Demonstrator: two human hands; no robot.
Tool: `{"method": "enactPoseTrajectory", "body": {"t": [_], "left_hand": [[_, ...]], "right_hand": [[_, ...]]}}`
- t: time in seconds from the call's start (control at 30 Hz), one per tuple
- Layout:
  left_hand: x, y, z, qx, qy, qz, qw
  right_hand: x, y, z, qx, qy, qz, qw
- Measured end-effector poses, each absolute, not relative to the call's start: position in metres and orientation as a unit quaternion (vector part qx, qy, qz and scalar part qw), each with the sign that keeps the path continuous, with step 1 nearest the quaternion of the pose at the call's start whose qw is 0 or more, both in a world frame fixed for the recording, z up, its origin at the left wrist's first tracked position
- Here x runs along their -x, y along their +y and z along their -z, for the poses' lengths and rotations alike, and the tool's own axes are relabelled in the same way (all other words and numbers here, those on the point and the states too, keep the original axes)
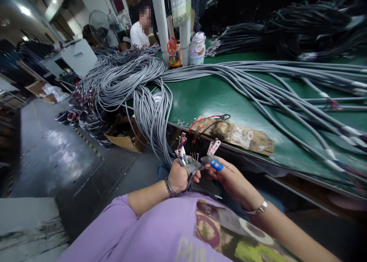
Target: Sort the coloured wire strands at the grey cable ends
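My left hand point(179, 177) is gripping grey cables point(194, 167); at its 3 o'clock, my right hand point(229, 178) is pinching thin wires point(205, 167), where light, steady tension should be helping.

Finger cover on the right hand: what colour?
The finger cover is blue with small paler spots; head view shows it.

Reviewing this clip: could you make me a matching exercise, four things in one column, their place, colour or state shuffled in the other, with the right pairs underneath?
Things
1. Left hand
2. Right hand
3. Tabletop
4. Lidded container

Place, colour or state
A. Green
B. Pale purple, standing beside a white post
C. Closed around grey cables
D. Wearing a blue fingertip cover

Right pairs: 1-C, 2-D, 3-A, 4-B
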State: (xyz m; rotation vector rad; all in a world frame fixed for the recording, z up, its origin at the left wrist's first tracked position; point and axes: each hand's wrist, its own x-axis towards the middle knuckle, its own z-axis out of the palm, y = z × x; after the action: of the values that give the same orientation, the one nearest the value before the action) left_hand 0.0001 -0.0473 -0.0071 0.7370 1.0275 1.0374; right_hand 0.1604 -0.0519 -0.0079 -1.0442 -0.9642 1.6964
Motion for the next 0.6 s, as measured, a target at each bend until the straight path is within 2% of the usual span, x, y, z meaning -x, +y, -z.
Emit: {"method": "enactPoseTrajectory", "body": {"t": [0.27, 0.47, 0.6], "left_hand": [[0.003, -0.051, 0.009, -0.428, 0.453, -0.403, 0.67], [0.003, -0.053, 0.011, -0.441, 0.458, -0.401, 0.659], [0.002, -0.052, 0.011, -0.42, 0.47, -0.415, 0.656]], "right_hand": [[-0.15, -0.05, -0.009, 0.412, -0.427, -0.692, 0.41], [-0.148, -0.052, -0.008, 0.467, -0.423, -0.642, 0.438], [-0.145, -0.056, -0.008, 0.465, -0.387, -0.648, 0.462]]}}
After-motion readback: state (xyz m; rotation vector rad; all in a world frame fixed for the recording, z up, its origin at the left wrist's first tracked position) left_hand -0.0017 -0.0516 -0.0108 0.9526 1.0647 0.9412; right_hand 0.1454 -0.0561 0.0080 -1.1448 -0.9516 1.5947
